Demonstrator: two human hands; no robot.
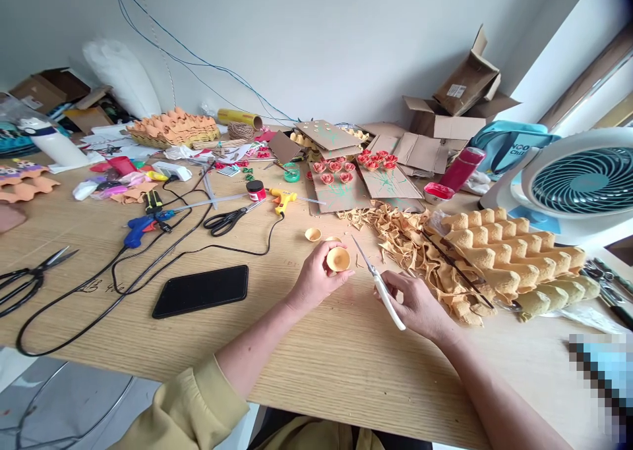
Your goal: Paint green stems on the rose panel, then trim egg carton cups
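Observation:
Between the fingers of my left hand (316, 273) is a small round egg-carton cup (339, 259), its hollow turned up towards me. My right hand (413, 302) grips white-handled scissors (383, 285), their blades pointing up and left, a little apart from the cup. Just beyond my left hand another trimmed cup (313, 234) rests on the table, and one more is partly hidden behind my fingers. To the right of the scissors lies a heap of carton scraps (410, 239). Stacked egg cartons (514, 252) stand beside the heap.
A black phone (200, 292) lies left of my arm. Glue guns, one blue (141, 229) and one yellow (283, 201), trail cables across the table (297, 384). Black scissors (225, 221) lie near a red jar (256, 190). Red paper flowers (333, 170) sit on cardboard; a fan (568, 180) stands right.

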